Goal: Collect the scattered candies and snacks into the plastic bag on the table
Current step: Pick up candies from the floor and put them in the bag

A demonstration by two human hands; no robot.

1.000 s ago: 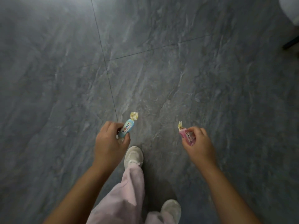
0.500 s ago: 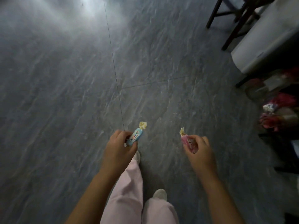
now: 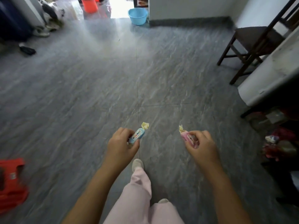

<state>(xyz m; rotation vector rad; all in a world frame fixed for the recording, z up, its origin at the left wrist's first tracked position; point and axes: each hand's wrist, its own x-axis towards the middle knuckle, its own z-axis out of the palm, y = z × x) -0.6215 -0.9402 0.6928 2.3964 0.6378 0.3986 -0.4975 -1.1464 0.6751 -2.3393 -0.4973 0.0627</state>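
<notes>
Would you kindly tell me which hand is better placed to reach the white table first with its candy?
Right, probably. The right hand pinching the pink candy is on the side of the white table; the left hand, with the blue candy, is farther.

Counts by kind.
Candies 2: blue candy (image 3: 136,135), pink candy (image 3: 188,138); hands 2: left hand (image 3: 121,146), right hand (image 3: 202,147); 1 blue basin (image 3: 137,16) far; 1 chair (image 3: 252,36) far right; 1 red plastic object (image 3: 11,183) near left.
</notes>
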